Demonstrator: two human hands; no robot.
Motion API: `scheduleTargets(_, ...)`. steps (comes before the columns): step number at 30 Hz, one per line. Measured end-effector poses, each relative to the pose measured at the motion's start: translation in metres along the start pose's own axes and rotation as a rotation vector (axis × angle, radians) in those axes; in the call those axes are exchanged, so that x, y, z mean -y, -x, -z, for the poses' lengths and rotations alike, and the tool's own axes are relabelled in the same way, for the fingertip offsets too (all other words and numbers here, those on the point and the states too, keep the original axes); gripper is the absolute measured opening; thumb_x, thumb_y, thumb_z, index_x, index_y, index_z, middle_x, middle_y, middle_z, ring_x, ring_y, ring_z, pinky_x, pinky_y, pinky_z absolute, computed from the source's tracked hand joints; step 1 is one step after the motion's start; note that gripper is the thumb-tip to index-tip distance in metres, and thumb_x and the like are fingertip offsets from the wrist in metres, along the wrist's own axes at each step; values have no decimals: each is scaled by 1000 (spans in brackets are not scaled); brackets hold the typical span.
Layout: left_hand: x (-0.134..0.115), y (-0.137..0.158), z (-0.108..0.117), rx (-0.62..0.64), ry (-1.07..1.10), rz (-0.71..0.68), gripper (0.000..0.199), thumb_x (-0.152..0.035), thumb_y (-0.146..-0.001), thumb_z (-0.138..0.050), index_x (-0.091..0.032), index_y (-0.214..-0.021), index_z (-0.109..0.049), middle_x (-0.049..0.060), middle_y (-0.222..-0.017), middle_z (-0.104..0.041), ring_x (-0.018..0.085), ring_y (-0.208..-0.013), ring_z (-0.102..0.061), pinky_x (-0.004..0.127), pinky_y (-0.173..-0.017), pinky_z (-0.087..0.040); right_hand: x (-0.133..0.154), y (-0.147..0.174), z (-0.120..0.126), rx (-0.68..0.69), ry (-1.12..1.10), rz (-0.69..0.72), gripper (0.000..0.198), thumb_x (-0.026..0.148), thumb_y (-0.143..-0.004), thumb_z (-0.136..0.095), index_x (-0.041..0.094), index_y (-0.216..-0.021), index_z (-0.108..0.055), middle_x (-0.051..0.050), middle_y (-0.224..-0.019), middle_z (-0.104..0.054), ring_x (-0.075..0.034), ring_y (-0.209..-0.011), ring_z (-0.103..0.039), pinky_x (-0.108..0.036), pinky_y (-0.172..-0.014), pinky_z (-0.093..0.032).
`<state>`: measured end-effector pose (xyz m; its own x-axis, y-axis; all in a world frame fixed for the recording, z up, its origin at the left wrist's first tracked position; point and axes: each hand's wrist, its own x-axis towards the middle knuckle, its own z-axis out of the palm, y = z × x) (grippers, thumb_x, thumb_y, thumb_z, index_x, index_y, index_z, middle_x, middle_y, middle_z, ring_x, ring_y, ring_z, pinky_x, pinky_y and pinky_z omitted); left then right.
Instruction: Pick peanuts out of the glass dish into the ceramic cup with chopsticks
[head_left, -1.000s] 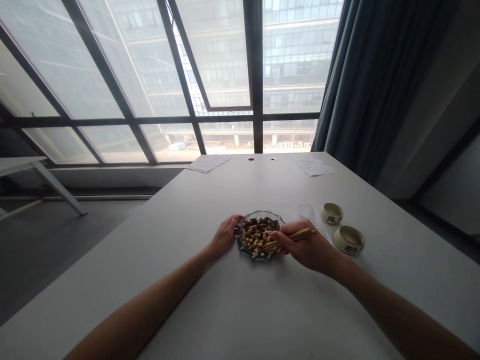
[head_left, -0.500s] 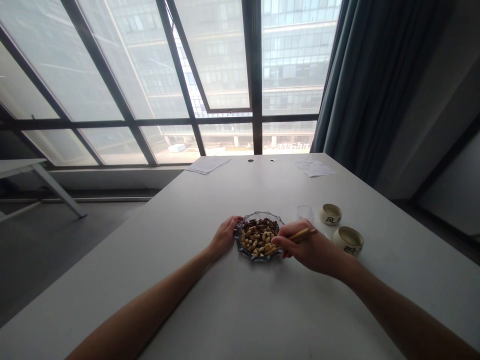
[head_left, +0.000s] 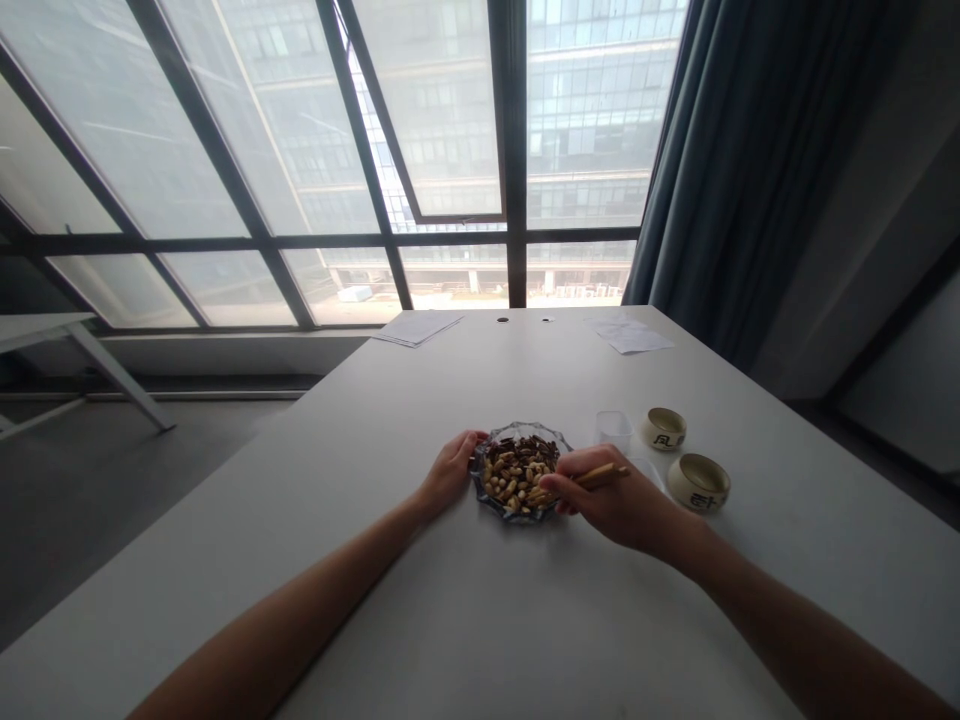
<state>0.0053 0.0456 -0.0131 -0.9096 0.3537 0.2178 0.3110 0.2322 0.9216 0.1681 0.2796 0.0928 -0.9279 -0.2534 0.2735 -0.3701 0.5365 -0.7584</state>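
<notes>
A scalloped clear glass bowl [head_left: 517,429] holds light-shelled peanuts [head_left: 512,490] in front and dark brown pieces [head_left: 525,447], perhaps nuts or seeds, at the back. My left hand [head_left: 451,470] grips the bowl's left side, its fingers curled at the rim. In my right hand [head_left: 600,500] is a pair of wooden chopsticks [head_left: 600,476], slanting down over the bowl's right side. Their tips lie low among the peanuts; whether they pinch one I cannot tell.
Beyond my right hand stand a clear plastic cup [head_left: 613,428] and two cream ceramic cups, one farther [head_left: 664,430] and one nearer [head_left: 698,484], both with dark characters. Papers lie at the far left [head_left: 418,328] and far right [head_left: 631,335] of the white table [head_left: 480,620].
My right hand and the chopsticks have shifted slightly left over the bowl. My left hand keeps its place at the rim.
</notes>
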Motion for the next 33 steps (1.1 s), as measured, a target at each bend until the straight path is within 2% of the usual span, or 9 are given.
scheduleTargets(8, 0, -1, 0, -9, -5, 8, 51, -58, -93, -44, -16, -103, -71, 10, -99, -76, 28, -93, -67, 40, -84, -51, 8, 3, 7, -71, 39, 4, 43, 44, -99, -55, 17, -67, -66, -2, -60, -68, -15, -56, -64, -24, -55, -46)
scheduleTargets(12, 0, 0, 0, -4, 4, 10, 52, -59, -93, -44, -16, -104, -71, 10, -100, -76, 27, -93, -67, 40, -85, -51, 17, 7, 20, -73, 41, -19, 40, 45, -98, -57, 19, -70, -68, -3, -65, -72, -18, -59, -68, -25, -51, -49)
scheduleTargets(16, 0, -1, -1, -5, 12, 19, 53, -61, -92, -45, -17, -104, -71, 10, -100, -77, 27, -90, -67, 40, -83, -52, 34, 21, 50, -135, 84, -56, 38, 46, -96, -60, 18, -73, -71, -6, -69, -75, -21, -63, -73, -25, -52, -54)
scheduleTargets(20, 1, -1, -1, -10, 20, 25, 56, -64, -89, -46, -16, -103, -71, 11, -99, -77, 28, -89, -68, 40, -82, -52, 46, 46, 95, -324, 189, -132, 38, 53, -91, -65, 19, -78, -75, -8, -72, -77, -24, -64, -75, -26, -50, -57)
scheduleTargets(22, 1, -1, -1, -9, 23, 26, 56, -64, -89, -46, -16, -104, -70, 11, -99, -77, 28, -90, -68, 40, -83, -52, 45, 60, 117, -447, 315, -181, 38, 56, -88, -67, 21, -80, -77, -7, -72, -77, -25, -64, -75, -26, -47, -56)
scheduleTargets(24, -1, -1, -1, -10, 21, 26, 56, -64, -90, -46, -16, -104, -71, 11, -99, -77, 28, -89, -68, 41, -83, -52, 39, 71, 135, -504, 420, -244, 39, 58, -88, -66, 21, -78, -76, -8, -71, -77, -26, -62, -74, -29, -45, -56)
scheduleTargets(28, -4, -1, -1, -19, 6, 19, 54, -64, -89, -47, -17, -102, -72, 10, -99, -77, 28, -90, -68, 40, -84, -52, 21, 77, 159, -434, 419, -402, 44, 59, -89, -63, 20, -75, -75, -13, -70, -76, -28, -60, -74, -32, -47, -58)
scheduleTargets(33, -5, -2, -1, -27, -13, 17, 57, -67, -87, -47, -17, -101, -72, 10, -95, -77, 29, -88, -67, 40, -79, -53, -3, 59, 166, -273, 244, -521, 43, 58, -83, -70, 16, -76, -74, -15, -76, -77, -29, -70, -76, -32, -57, -62)
